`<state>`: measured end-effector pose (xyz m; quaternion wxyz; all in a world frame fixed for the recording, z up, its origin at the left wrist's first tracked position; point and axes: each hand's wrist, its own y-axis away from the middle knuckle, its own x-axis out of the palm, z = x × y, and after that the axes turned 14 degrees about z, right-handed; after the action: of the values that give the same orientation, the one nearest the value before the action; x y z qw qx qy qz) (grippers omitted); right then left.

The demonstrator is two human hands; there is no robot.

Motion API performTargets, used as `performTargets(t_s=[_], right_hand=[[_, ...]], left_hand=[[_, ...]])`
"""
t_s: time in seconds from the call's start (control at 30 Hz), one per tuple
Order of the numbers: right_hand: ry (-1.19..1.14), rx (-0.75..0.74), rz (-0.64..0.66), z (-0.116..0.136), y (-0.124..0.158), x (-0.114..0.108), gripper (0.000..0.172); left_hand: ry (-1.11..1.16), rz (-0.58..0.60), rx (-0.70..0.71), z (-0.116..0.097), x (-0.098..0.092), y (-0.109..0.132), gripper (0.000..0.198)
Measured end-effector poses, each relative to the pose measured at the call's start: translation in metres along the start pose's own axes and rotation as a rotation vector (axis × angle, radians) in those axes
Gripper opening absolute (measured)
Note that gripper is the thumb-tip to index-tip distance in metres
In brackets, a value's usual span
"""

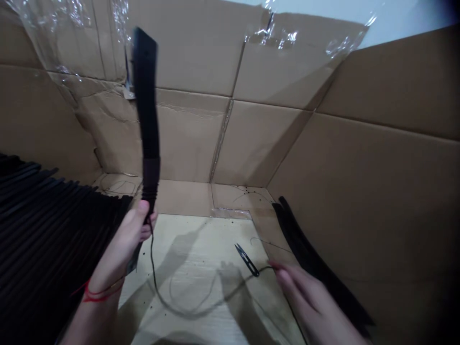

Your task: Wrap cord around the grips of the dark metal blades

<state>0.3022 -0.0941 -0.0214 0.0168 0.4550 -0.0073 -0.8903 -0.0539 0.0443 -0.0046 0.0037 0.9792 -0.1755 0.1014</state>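
My left hand is closed around a long black strip, held upright with its top end high over the board. Just above my fingers, dark cord is wound round the strip in several turns. From there a loose length of black cord sags down and across to my right hand, whose thumb and fingers pinch it. My right hand is somewhat blurred. Small black thread snips lie on the pale board, just left of my right fingertips and apart from them.
Many black strips are stacked at the left. More black strips lean at the right by the cardboard wall. Cardboard walls with clear tape surround the pale wooden board. Thin thread ends and dark specks are scattered about.
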Motion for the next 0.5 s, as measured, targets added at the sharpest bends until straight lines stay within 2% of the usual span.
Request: performTargets(t_s=[0.1, 0.17, 0.23, 0.33, 0.37, 0.4, 0.47, 0.5], right_hand=[[-0.024, -0.152, 0.145, 0.03, -0.052, 0.023, 0.038], [-0.058, -0.24, 0.141, 0.054, -0.074, 0.037, 0.039], [-0.137, -0.348, 0.154, 0.081, -0.085, 0.047, 0.046], [-0.346, -0.539, 0.242, 0.12, -0.089, 0.06, 0.062], [-0.39, -0.571, 0.251, 0.131, -0.09, 0.065, 0.058], [-0.409, -0.587, 0.237, 0.14, -0.092, 0.069, 0.047], [-0.419, -0.586, 0.15, 0.152, -0.096, 0.077, 0.023], [-0.41, -0.584, 0.101, 0.155, -0.098, 0.08, 0.016]], left_hand=[[-0.045, 0.065, -0.009, 0.005, 0.022, -0.003, 0.065], [-0.067, 0.111, -0.012, 0.01, 0.033, -0.004, 0.063], [-0.087, 0.152, -0.011, 0.015, 0.041, -0.004, 0.061], [-0.158, 0.159, 0.043, 0.02, 0.05, -0.002, 0.057], [-0.188, 0.147, 0.074, 0.02, 0.051, -0.001, 0.055], [-0.21, 0.136, 0.1, 0.021, 0.052, -0.001, 0.053], [-0.215, 0.131, 0.103, 0.022, 0.053, -0.001, 0.053], [-0.208, 0.129, 0.085, 0.022, 0.053, -0.002, 0.054]])
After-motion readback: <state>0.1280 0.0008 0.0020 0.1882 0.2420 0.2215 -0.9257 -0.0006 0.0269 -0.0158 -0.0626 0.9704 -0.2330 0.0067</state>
